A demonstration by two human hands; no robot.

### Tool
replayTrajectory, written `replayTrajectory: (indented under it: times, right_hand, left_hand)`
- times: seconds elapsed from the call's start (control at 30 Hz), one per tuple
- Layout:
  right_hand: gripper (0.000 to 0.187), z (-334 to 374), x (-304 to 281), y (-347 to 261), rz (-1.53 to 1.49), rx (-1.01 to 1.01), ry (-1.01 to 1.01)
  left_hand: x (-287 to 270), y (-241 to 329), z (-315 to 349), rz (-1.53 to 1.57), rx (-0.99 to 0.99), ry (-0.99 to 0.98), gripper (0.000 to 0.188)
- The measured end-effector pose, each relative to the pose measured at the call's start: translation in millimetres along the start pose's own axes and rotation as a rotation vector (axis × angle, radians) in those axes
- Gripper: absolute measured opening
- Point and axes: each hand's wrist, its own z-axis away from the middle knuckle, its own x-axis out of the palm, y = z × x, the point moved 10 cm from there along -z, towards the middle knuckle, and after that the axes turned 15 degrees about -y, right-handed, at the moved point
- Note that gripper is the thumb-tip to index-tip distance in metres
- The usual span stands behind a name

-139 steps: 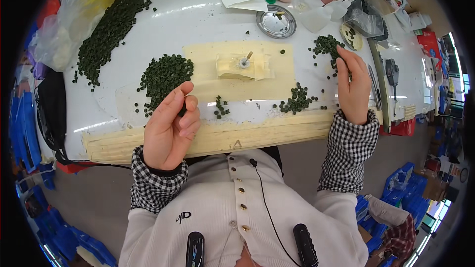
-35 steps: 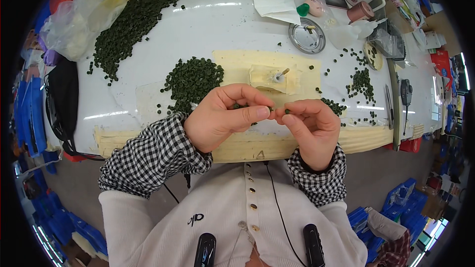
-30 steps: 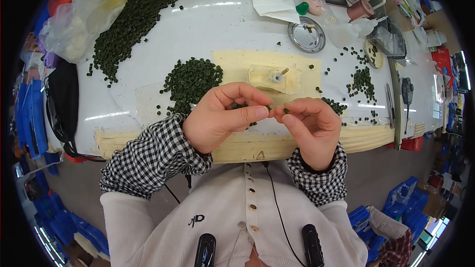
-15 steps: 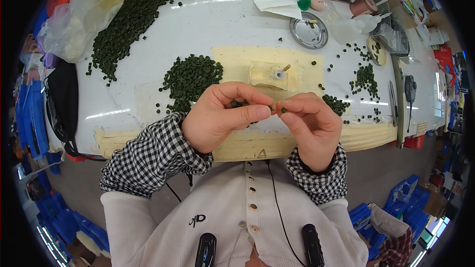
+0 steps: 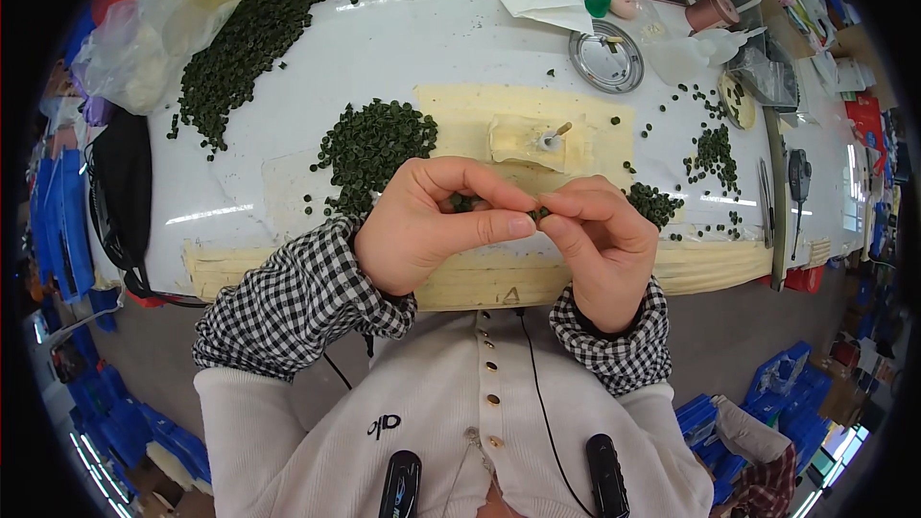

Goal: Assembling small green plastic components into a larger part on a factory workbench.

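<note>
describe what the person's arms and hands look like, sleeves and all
The left hand and right hand wear no gloves. Both forearms have loose black-and-white checked sleeve covers, gathered at the wrist, with a dark inner cuff showing at the right. Above them are off-white ribbed sleeves.

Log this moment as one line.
left hand: pinching small dark-green piece | right hand: pinching same piece | beyond hands: cream block, tilted peg | near left hand: dark-green pile
</note>
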Motion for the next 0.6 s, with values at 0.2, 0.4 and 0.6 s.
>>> replayTrajectory:
  times: [0.2, 0.4, 0.6]
  right_hand:
    - [0.022, 1, 0, 1, 0.034, 0.004, 0.002]
    - [0.023, 1, 0, 3, 0.042, 0.035, -0.006]
    - [0.022, 1, 0, 5, 0.048, 0.056, -0.027]
  left_hand:
    - [-1, 4, 0, -0.05, 0.014, 0.017, 0.015]
    - [1, 17, 2, -0.259, 0.073, -0.005, 0.014]
    - [1, 19, 3, -0.29, 0.083, 0.012, 0.013]
